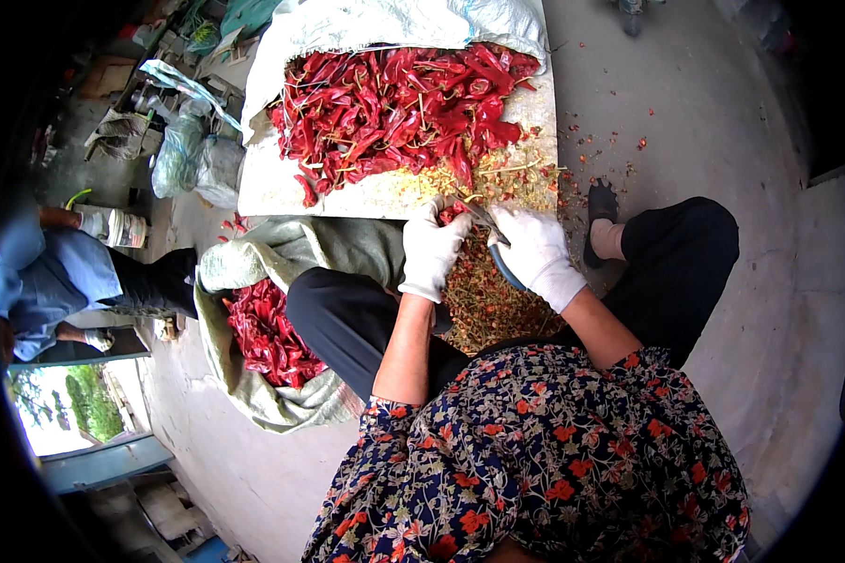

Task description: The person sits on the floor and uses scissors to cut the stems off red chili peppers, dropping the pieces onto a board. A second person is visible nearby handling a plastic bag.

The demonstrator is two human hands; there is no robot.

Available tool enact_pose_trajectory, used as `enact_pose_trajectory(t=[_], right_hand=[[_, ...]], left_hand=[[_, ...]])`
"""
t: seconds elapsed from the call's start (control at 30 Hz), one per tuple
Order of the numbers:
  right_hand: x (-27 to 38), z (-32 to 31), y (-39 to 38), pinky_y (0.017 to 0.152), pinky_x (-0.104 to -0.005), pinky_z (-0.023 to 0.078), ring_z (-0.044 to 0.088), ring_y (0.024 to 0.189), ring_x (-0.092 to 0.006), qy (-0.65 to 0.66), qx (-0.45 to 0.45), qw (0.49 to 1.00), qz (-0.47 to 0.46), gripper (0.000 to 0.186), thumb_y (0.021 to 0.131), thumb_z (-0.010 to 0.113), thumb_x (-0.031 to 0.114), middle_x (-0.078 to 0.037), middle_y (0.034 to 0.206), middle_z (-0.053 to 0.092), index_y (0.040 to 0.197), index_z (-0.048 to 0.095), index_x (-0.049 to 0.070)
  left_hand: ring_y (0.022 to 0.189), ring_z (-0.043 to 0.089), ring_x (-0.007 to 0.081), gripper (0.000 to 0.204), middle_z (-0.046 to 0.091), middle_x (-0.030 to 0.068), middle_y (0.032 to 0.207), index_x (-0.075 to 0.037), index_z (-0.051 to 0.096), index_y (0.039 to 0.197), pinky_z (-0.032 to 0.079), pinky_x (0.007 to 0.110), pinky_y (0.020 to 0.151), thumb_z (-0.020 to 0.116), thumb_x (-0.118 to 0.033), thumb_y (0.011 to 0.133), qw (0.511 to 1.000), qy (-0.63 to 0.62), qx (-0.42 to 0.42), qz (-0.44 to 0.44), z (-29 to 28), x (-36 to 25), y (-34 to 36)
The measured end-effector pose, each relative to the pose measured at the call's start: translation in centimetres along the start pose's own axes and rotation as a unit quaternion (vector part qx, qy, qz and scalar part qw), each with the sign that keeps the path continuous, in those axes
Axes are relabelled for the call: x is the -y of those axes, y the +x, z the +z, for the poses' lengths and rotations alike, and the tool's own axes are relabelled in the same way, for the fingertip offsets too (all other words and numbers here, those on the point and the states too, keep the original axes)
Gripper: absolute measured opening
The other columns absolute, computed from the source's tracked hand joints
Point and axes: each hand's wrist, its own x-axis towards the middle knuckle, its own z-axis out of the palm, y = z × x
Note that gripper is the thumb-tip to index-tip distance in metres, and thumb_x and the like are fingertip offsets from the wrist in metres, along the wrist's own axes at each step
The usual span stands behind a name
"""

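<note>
My left hand (430, 249), in a white glove, is closed on a dried red chili pepper (453, 212). Close beside it my right hand (535, 251), also white-gloved, grips a pair of scissors (507, 269) with dark blades and a blue handle. The blades point up and left, near the stem end of the pepper. Just beyond my hands a large heap of red chili peppers (385, 113) lies on a pale board (282, 192), with yellow seeds and stems (521, 169) along its near edge. Below my hands is a pile of cut stems and seeds (483, 305).
An open woven sack (218, 352) holding red peppers (270, 333) stands left of my knee. A white sack (376, 23) covers the heap's far side. At far left is another person (61, 272) in blue. Plastic bags (183, 155) and clutter lie beyond. Seeds (620, 155) dot the floor.
</note>
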Motion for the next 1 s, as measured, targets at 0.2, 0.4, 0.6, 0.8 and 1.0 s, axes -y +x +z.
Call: enact_pose_trajectory(t=[0.2,0.4,0.6,0.8,1.0], right_hand=[[-0.9,-1.5,-0.4,0.054,-0.027,0.047,0.061,0.057,-0.0078,0.711,0.2,0.655,0.161,0.021,0.104,0.064,0.021,0.001,0.071,0.066,0.094,0.07,0.004],[0.7,-2.1,-1.2,0.056,-0.029,0.044,0.052,0.059,-0.0131,0.896,0.238,0.317,0.202,0.029,0.106,0.055,0.031,0.001,0.073,0.057,0.105,0.066,0.004],[2.0,-1.8,-1.0,0.048,-0.0323,0.048,0.063,0.059,-0.0133,0.651,0.17,0.714,0.194,0.026,0.105,0.056,0.026,-0.004,0.075,0.065,0.103,0.068,0.003],[-7.3,-0.8,2.8,0.054,-0.0324,0.052,0.061,0.064,-0.0156,0.861,-0.122,0.419,0.261,0.03,0.105,0.053,0.019,-0.001,0.081,0.057,0.13,0.059,0.003],[-6.1,1.9,0.9,0.062,-0.0346,0.059,0.065,0.066,-0.0186,0.807,-0.079,0.513,0.28,0.03,0.105,0.059,0.02,-0.004,0.084,0.061,0.131,0.06,0.005]], left_hand=[[0.08,0.07,0.0145,0.036,0.074,0.0091,0.097,0.008,0.063,0.124,0.058,0.027,0.073,0.072,-0.007,0.093,0.957,-0.272,0.084,-0.061,-0.6,-3.6,-1.3],[0.083,0.068,0.0131,0.037,0.071,0.0069,0.103,0.006,0.059,0.129,0.056,0.027,0.072,0.067,-0.01,0.096,0.915,-0.399,0.056,0.001,0.4,-2.7,-2.2],[0.069,0.064,0.0111,0.027,0.071,0.0046,0.083,0.005,0.072,0.108,0.052,0.026,0.064,0.077,-0.01,0.087,0.985,-0.114,0.123,-0.037,-3.4,-6.4,-1.9],[0.082,0.069,0.0138,0.032,0.076,0.0083,0.1,-0.002,0.078,0.11,0.057,0.031,0.076,0.083,-0.018,0.083,0.988,0.062,-0.011,0.139,-8.6,-7.8,-9.1],[0.104,0.073,0.0268,0.036,0.072,0.0171,0.125,-0.002,0.073,0.12,0.058,0.038,0.094,0.082,-0.017,0.089,0.86,0.251,-0.437,0.072,-26.1,-1.2,-11.1]])
